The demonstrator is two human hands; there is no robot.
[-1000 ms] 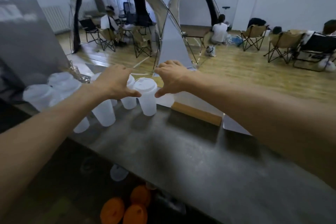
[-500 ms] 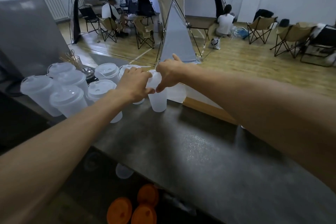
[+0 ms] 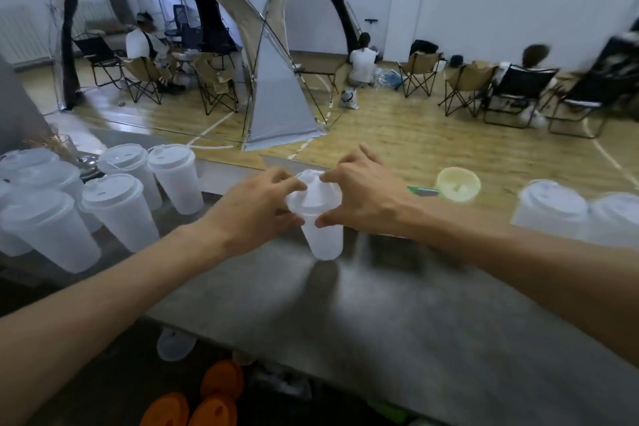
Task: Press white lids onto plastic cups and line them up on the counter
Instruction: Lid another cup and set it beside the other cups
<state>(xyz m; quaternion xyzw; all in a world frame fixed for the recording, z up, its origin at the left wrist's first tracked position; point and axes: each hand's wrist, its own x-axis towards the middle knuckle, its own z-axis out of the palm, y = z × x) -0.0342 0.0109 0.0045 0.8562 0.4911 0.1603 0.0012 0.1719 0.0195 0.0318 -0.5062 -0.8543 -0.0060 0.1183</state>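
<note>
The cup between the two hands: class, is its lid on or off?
On. A white lid covers the cup, with the left hand and right hand gripping its rim. Whether it is fully snapped down cannot be told.

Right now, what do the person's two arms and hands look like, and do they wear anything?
Both forearms are bare; no sleeves show. The left hand and right hand wear no gloves, and no rings, watch or bracelet are visible.

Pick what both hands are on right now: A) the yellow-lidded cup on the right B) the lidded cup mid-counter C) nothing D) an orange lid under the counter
B: the left hand and right hand pinch the white lid of the plastic cup from either side.
</note>
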